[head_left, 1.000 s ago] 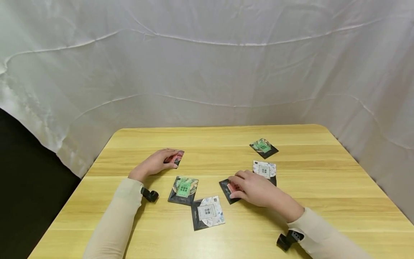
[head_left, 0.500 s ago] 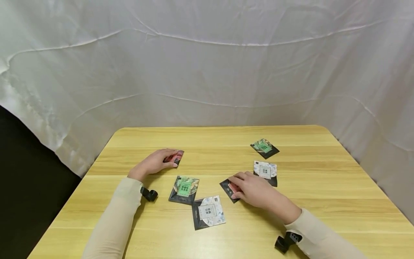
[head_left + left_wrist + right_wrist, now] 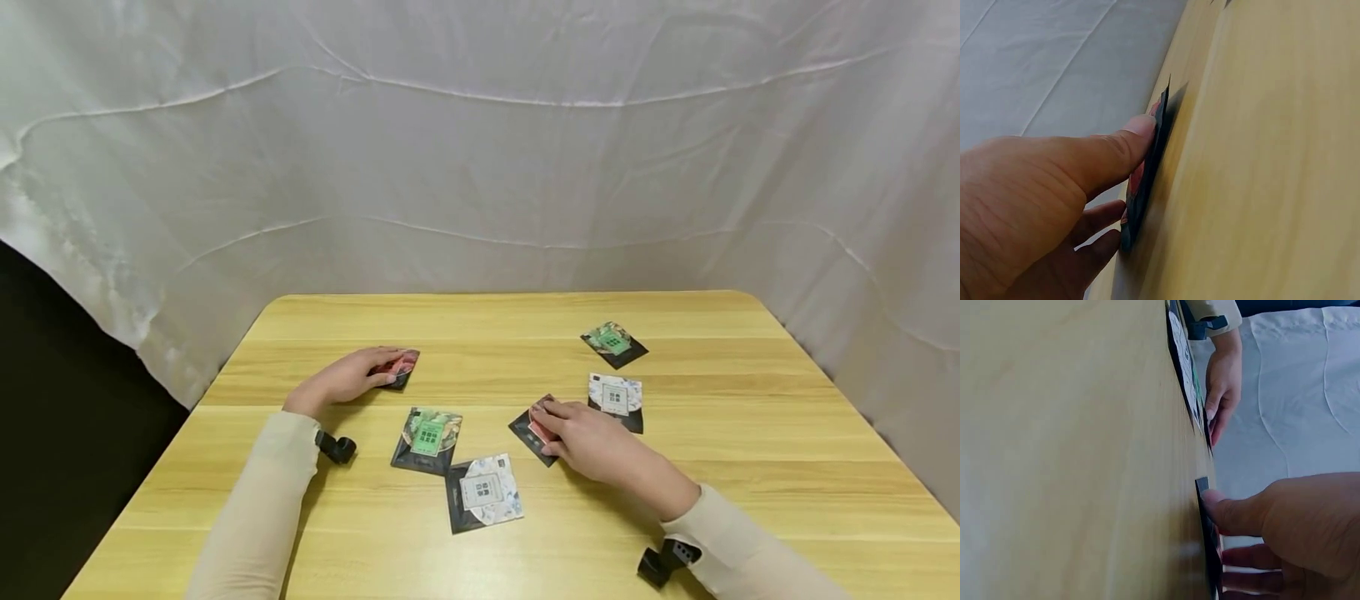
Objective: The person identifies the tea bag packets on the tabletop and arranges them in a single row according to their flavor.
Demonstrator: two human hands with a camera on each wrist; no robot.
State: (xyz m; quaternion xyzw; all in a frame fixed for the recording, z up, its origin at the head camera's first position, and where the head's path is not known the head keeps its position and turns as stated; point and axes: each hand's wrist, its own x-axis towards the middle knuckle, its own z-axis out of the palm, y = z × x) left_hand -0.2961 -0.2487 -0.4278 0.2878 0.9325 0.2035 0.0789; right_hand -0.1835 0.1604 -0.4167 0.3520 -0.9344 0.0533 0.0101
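My left hand [image 3: 341, 377] lies over a red-labelled black sachet [image 3: 397, 371] at the table's left rear. The left wrist view shows the thumb on that sachet [image 3: 1141, 181] near one end, with fingertips along the other; a narrow shadow runs beside it on the table. Right of centre, my right hand [image 3: 596, 437] holds a second red-labelled sachet [image 3: 531, 437] between thumb and fingers, low at the tabletop. Part of its label is covered by the fingers. Just behind the right hand lies a white-labelled sachet [image 3: 617, 402].
A green-labelled sachet [image 3: 426, 442] and another white-labelled sachet [image 3: 483, 493] lie close together between the forearms. Another green-labelled sachet [image 3: 613, 344] is at the right rear. The wooden table [image 3: 480, 321] ends at a hanging grey-white cloth [image 3: 480, 167].
My left hand has moved slightly left with its red-labelled sachet. Under my right hand, the other red-labelled sachet has turned a little, and its far corner now shows past the fingers.
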